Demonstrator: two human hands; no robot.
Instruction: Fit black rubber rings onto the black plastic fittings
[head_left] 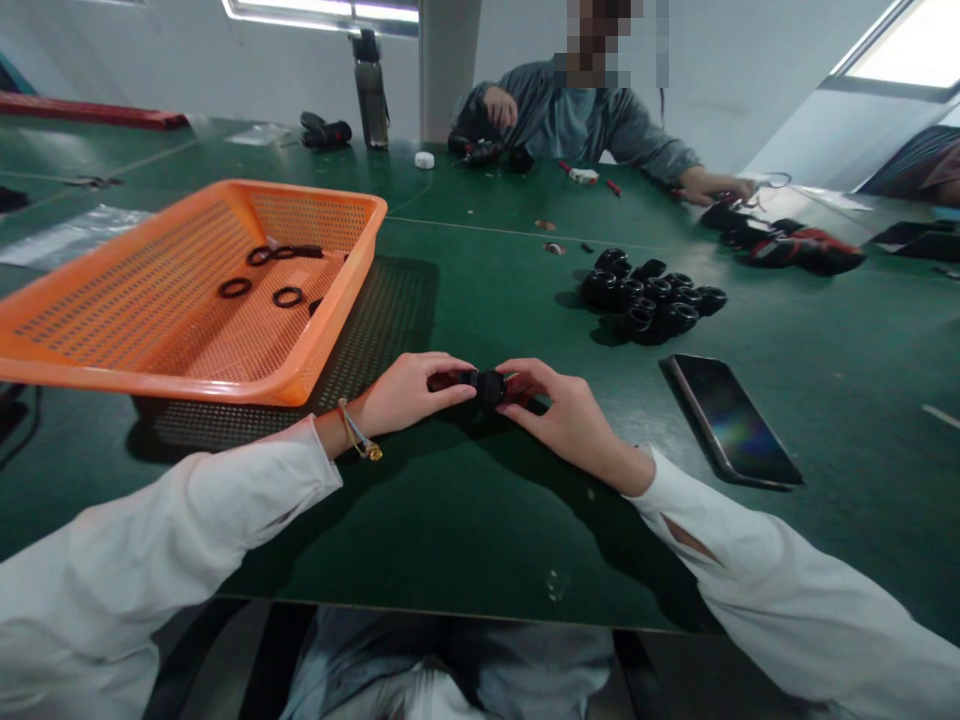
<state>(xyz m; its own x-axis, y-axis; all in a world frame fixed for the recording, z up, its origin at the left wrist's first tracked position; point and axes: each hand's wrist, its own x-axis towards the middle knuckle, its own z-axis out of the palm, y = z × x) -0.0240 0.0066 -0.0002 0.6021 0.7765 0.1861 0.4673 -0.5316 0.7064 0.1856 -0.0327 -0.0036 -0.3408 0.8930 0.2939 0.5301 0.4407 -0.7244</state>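
Note:
Between my two hands, just above the green table, is a small black cylindrical part (491, 387). My left hand (420, 390) pinches its left end, where a narrower black piece or ring seems to sit; the fingers partly hide it. On the other end, the thumb and fingertips of my right hand (551, 405) are closed. To the left stands an orange perforated basket (300, 385) with several black rings (288, 297) inside. A pile of black rounded hollow parts (656, 295) lies beyond my right hand.
A phone (735, 420) lies right of my right hand. Across the green table (480, 540) sits a person (574, 120) with tools close by. A dark bottle (371, 95) and a black power tool (325, 132) stand at the back. Clear plastic bags (71, 235) lie behind the basket.

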